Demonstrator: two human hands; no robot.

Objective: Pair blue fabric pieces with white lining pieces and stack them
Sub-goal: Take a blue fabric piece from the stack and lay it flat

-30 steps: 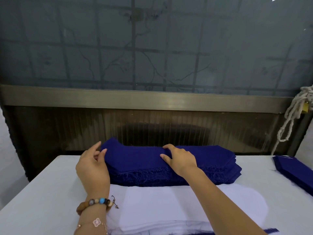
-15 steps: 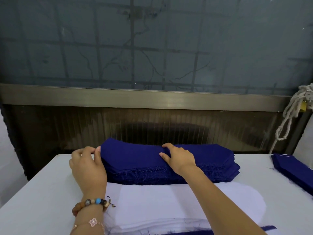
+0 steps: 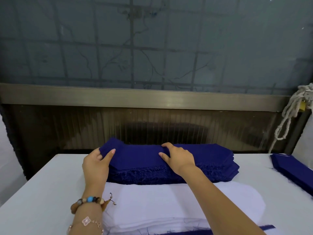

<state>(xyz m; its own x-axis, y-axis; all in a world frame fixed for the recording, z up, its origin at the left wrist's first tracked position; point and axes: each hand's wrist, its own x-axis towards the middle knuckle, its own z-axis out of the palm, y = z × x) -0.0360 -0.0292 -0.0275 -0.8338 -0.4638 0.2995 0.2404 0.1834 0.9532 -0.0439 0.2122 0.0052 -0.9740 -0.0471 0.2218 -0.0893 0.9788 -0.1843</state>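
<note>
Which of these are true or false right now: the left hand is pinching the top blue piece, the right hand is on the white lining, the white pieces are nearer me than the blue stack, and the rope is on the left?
1. The left hand pinches the left end of the top piece of the blue stack. True.
2. The right hand rests on the white lining pieces. False: it lies flat on top of the blue stack.
3. The white lining pieces lie nearer the person than the blue stack. True.
4. The white rope hangs at the left. False: it hangs at the right edge, above a second blue pile.
</note>
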